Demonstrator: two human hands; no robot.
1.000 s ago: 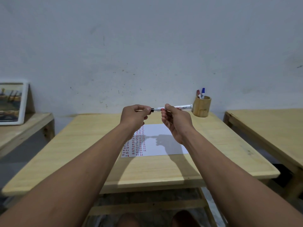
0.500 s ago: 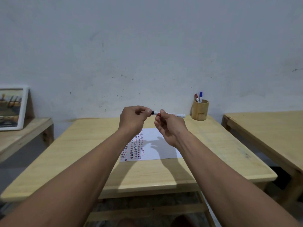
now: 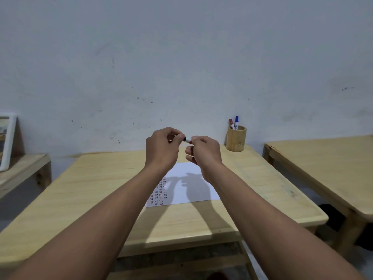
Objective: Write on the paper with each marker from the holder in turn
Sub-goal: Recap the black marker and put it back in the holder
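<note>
Both hands are raised above the table, close together. My right hand grips a white marker; only a short white piece of it with a black end shows between the hands. My left hand pinches that black end, its cap. Below them a white paper lies on the wooden table, with rows of red and dark marks along its left side. A bamboo holder stands at the table's far right corner with a red marker and a blue marker upright in it.
A second wooden table stands to the right across a narrow gap. On the left a low wooden bench carries a white-framed picture leaning on the wall. A pale wall runs close behind the table.
My hands have drawn closer together. The marker's long white barrel, which stuck out to the right of my right hand, is now hidden behind it. The view has tilted slightly upward.
</note>
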